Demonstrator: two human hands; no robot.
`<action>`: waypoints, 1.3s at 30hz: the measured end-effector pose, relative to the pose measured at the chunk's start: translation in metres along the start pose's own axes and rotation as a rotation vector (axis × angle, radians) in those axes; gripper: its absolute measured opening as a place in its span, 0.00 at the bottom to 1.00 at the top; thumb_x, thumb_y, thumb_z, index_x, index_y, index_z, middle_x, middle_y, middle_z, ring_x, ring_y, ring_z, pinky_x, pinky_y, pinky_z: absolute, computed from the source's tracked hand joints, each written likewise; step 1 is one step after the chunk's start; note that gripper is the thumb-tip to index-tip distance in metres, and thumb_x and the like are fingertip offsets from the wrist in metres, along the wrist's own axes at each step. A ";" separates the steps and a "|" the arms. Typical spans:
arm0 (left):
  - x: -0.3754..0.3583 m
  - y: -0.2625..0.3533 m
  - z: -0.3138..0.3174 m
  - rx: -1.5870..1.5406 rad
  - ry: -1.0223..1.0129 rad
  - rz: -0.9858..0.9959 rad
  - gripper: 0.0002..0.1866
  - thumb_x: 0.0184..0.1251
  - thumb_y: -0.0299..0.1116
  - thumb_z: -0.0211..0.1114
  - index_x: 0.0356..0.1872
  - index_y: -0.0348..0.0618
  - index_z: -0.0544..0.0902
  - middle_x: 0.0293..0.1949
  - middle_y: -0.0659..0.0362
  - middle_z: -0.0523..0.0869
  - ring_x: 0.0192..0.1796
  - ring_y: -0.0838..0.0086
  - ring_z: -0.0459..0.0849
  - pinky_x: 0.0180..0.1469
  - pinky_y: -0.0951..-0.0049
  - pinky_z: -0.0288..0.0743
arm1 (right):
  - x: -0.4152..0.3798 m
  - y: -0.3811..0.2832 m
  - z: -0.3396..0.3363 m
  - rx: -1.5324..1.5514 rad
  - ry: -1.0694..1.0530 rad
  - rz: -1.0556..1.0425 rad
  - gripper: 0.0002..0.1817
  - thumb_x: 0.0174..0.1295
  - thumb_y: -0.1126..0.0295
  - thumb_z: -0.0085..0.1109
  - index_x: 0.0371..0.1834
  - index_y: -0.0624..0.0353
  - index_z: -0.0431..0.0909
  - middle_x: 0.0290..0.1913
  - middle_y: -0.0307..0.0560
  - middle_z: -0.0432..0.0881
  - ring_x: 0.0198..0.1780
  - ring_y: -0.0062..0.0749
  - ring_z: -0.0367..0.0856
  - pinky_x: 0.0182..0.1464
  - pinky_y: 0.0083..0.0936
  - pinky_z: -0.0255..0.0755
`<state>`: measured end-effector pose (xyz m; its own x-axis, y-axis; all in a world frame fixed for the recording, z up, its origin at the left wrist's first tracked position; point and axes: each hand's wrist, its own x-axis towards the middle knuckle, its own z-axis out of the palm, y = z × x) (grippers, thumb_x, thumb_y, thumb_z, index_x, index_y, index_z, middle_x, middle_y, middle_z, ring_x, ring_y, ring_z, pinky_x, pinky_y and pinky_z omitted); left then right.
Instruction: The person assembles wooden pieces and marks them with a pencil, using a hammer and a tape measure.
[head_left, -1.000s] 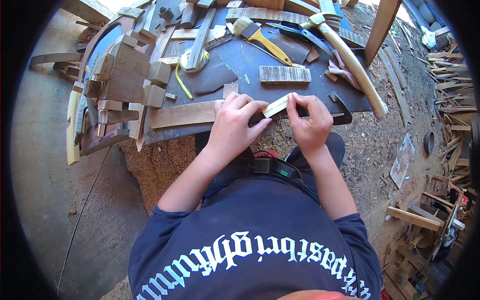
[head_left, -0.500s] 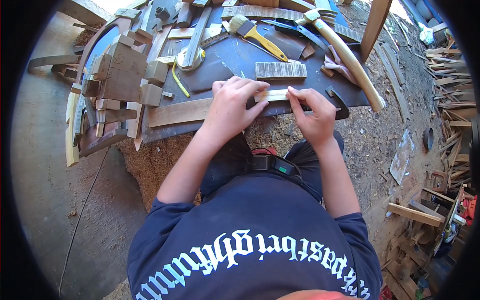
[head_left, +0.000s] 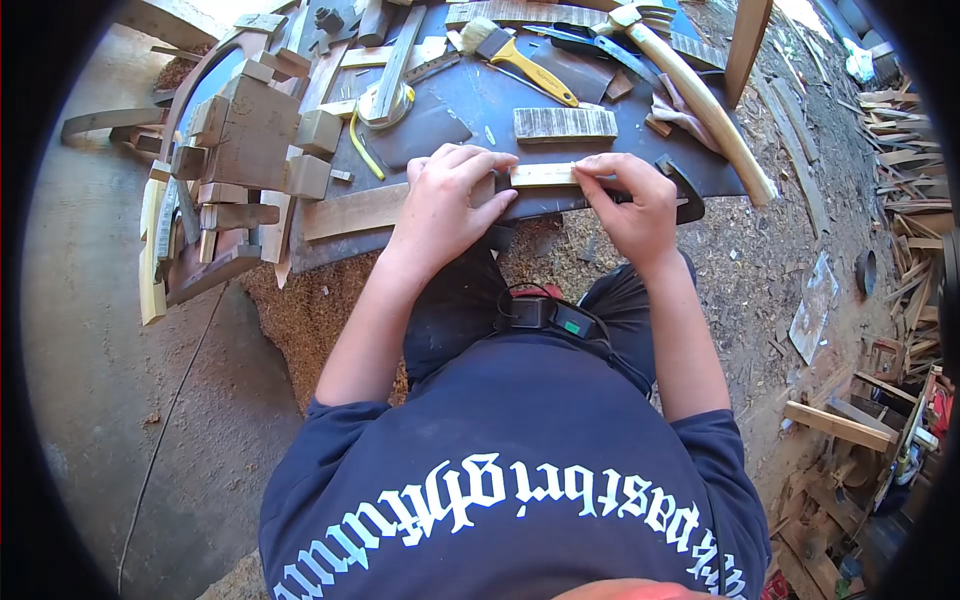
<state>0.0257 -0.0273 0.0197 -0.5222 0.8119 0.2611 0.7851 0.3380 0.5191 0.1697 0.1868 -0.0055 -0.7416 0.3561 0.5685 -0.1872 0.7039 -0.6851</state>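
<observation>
Pale wood strip (head_left: 543,175) at the bench's (head_left: 440,110) near edge, below the streaked block (head_left: 566,124) — has just swung from slanted to nearly level, so its long side looks easier to judge. Right hand (head_left: 637,205) pinches one end, fingers nearly closed; left hand (head_left: 445,205) half-open by the other — contact unclear.

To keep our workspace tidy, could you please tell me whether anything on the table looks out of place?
Yes, slightly: the long wooden handle pokes past the table's edge, where it could get knocked, and a pinkish cloth lies crumpled beside it.
</observation>
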 end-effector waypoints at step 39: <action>0.036 0.031 0.038 -0.515 0.092 -0.011 0.44 0.64 0.24 0.77 0.82 0.44 0.68 0.39 0.53 0.96 0.47 0.54 0.96 0.53 0.57 0.88 | 0.006 -0.015 -0.006 0.066 -0.065 0.033 0.08 0.65 0.80 0.74 0.46 0.61 0.92 0.44 0.48 0.89 0.42 0.35 0.92 0.43 0.27 0.90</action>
<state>0.0438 0.0306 0.0139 -0.5748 0.7565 0.3118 0.5259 0.0496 0.8491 0.1720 0.1822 0.0112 -0.7880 0.3364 0.5157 -0.2023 0.6496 -0.7329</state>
